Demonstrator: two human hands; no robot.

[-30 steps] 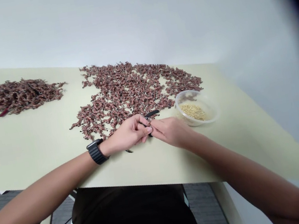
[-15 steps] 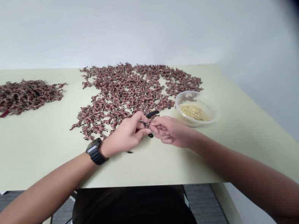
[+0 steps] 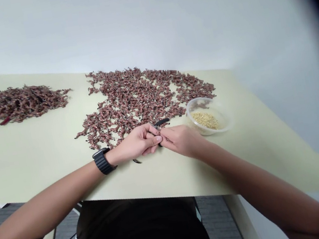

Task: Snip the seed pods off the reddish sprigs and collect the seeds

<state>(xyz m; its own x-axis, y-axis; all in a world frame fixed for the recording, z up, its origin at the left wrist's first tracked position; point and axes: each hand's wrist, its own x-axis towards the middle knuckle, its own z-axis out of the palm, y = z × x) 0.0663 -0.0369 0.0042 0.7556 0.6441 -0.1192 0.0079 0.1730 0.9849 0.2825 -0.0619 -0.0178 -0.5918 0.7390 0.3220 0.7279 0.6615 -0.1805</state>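
Observation:
My left hand [image 3: 138, 140], with a black watch on its wrist, is closed in a pinch at the near edge of the spread of small reddish-brown pieces [image 3: 139, 94]. My right hand [image 3: 183, 139] meets it fingertip to fingertip, also pinched. Whatever lies between the fingertips is too small and covered to make out. A black-handled tool [image 3: 161, 122] shows just behind the fingers, partly hidden by my left hand. Right of my hands stands a clear round tub [image 3: 223, 118] with small gold-coloured bits [image 3: 205, 120] inside.
A denser heap of brown pieces [image 3: 23, 103] with two dark red items lies at the far left of the pale yellow table [image 3: 30, 158]. A white wall [image 3: 142, 19] rises behind the table. A dark curved tip [image 3: 137, 161] shows below my left hand.
The fingertips have drawn closer together. My right hand has turned so that its back faces up more, and my left fingers have curled in.

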